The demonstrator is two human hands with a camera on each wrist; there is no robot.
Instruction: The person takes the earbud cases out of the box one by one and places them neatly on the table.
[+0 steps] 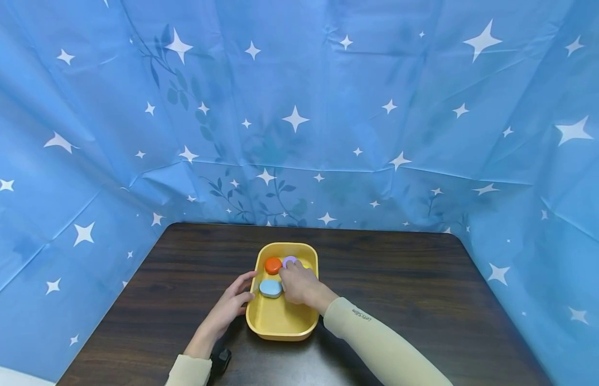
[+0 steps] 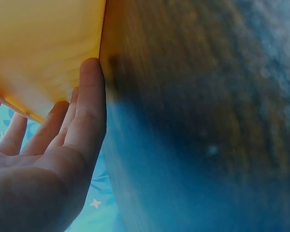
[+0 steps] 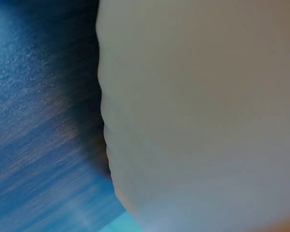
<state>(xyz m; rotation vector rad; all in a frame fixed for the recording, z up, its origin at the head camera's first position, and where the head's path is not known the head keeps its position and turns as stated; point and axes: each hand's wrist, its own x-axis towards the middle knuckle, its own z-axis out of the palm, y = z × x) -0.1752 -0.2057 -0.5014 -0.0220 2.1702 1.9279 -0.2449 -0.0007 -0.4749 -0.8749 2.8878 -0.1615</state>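
Observation:
A yellow rectangular tub [image 1: 282, 320] with rounded corners stands on the table. Inside lie a round orange piece [image 1: 273, 265], a light blue rounded piece [image 1: 271, 288] and a purple round piece [image 1: 289, 260], partly covered by fingers. My right hand [image 1: 300, 284] reaches into the tub from the right, fingers pointing down beside the purple piece; whether it pinches anything is hidden. At the tub's left side rests my left hand [image 1: 229, 304], its extended fingers [image 2: 89, 106] touching the outer wall in the left wrist view. A pale sleeve [image 3: 198, 116] fills most of the right wrist view.
The dark wood-grain table [image 1: 400, 284] extends around the tub. A small black object [image 1: 223, 360] is beside the left wrist. Behind the table hangs a blue cloth [image 1: 328, 134] with white stars.

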